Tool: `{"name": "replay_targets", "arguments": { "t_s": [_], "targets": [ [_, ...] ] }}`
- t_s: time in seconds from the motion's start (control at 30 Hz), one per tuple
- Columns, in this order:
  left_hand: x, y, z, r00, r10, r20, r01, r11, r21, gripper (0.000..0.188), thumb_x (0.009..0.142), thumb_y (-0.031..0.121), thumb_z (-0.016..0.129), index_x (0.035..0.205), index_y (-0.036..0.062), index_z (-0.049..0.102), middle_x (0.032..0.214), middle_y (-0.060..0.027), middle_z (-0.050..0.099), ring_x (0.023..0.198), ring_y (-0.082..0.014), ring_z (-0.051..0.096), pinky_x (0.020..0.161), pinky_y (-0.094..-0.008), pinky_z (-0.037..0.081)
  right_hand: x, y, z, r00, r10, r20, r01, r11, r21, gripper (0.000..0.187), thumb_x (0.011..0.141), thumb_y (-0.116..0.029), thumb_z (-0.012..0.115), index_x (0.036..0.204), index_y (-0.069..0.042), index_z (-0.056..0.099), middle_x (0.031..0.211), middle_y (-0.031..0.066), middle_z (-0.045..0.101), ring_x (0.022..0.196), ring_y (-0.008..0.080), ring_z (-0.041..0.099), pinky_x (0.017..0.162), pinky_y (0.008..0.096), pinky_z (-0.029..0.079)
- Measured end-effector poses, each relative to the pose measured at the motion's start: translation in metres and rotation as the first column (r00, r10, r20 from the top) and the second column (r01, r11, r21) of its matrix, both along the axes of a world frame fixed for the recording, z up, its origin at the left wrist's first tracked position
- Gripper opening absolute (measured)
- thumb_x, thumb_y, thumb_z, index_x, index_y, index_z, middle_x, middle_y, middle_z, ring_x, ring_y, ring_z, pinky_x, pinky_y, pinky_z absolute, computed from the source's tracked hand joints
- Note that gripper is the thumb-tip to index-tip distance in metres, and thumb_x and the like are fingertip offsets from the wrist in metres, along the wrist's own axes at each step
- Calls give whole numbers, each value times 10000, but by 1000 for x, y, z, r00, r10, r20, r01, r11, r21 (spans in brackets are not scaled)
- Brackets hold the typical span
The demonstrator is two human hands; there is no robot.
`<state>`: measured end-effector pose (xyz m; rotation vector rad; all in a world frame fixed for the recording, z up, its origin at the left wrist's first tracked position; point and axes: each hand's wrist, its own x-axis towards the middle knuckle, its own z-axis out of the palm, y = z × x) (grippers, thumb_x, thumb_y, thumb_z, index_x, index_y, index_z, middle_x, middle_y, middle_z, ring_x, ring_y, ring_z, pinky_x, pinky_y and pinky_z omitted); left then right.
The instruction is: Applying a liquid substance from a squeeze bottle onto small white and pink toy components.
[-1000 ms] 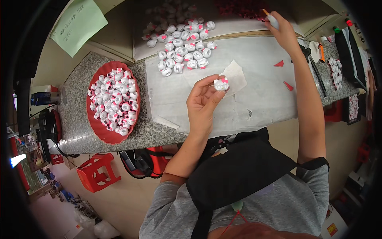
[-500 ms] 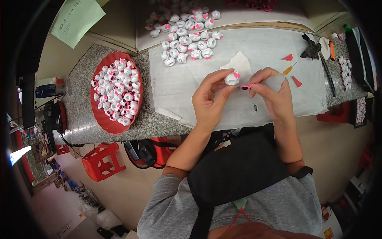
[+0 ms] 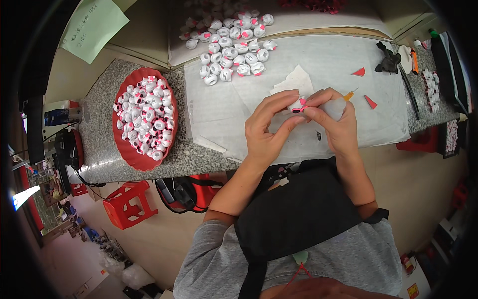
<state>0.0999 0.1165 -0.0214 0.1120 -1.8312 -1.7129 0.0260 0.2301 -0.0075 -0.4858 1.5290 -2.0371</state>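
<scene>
Between the thumb and fingers of my left hand is a small white figurine head with a pink bow. My right hand pinches a tiny pair of pink-rimmed dark glasses against the head's front. Tucked in that same hand is a translucent squeeze bottle with an orange needle tip pointing up and away. My fingertips cover part of the head and the glasses. Beneath the hands lies a white work sheet.
Left of the sheet, a red scalloped tray holds many finished-looking heads with glasses. More white heads stand at the back. Two red wedges, a torn paper piece and a black crumpled thing lie around.
My right hand has moved left and brought the glasses from beside the head onto its front. The left hand has turned the head slightly, and its fingers now cover more of it.
</scene>
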Motion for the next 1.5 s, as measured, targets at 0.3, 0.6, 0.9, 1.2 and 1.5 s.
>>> {"name": "replay_targets", "arguments": {
  "t_s": [0.3, 0.6, 0.9, 1.2, 1.5],
  "targets": [
    [6, -7, 3, 967, -254, -8, 220, 819, 530, 263, 693, -59, 542, 952, -39, 501, 1004, -125, 501, 919, -157, 487, 749, -228, 411, 4, -2, -3, 990, -40, -139, 35, 999, -37, 328, 645, -18, 605, 931, -2, 445, 682, 50, 479, 595, 82, 451, 496, 197, 376],
    [7, -6, 1, 955, -294, -33, 270, 822, 502, 246, 709, -65, 519, 953, -47, 496, 979, -130, 513, 917, -168, 489, 780, -255, 398, 5, -2, 0, 994, 95, -54, -96, 995, -5, 287, 640, 18, 588, 912, 34, 496, 733, 75, 510, 604, 107, 495, 500, 209, 405],
    [8, -6, 2, 946, -318, -58, 309, 835, 456, 217, 710, -44, 532, 925, -44, 509, 947, -132, 530, 887, -169, 502, 756, -257, 404, 7, 1, -2, 997, 71, -33, -73, 995, -70, 249, 646, 24, 585, 878, 51, 499, 782, 113, 533, 599, 132, 511, 504, 226, 417],
    [7, -9, 5, 925, -380, -23, 333, 778, 533, 216, 718, -28, 532, 933, -37, 506, 949, -124, 531, 892, -169, 500, 775, -268, 398, 7, 3, -3, 996, 93, 18, -91, 993, -77, 263, 641, 16, 593, 886, 41, 501, 762, 102, 536, 597, 130, 510, 500, 224, 414],
    [9, -4, 5, 957, -287, 38, 243, 867, 434, 255, 723, -26, 524, 976, -37, 495, 970, -112, 520, 917, -163, 487, 806, -268, 376, 7, 3, 3, 992, 105, 64, -102, 994, -44, 285, 664, 12, 545, 943, 40, 493, 732, 83, 527, 579, 115, 499, 512, 217, 412]
  ]
}}
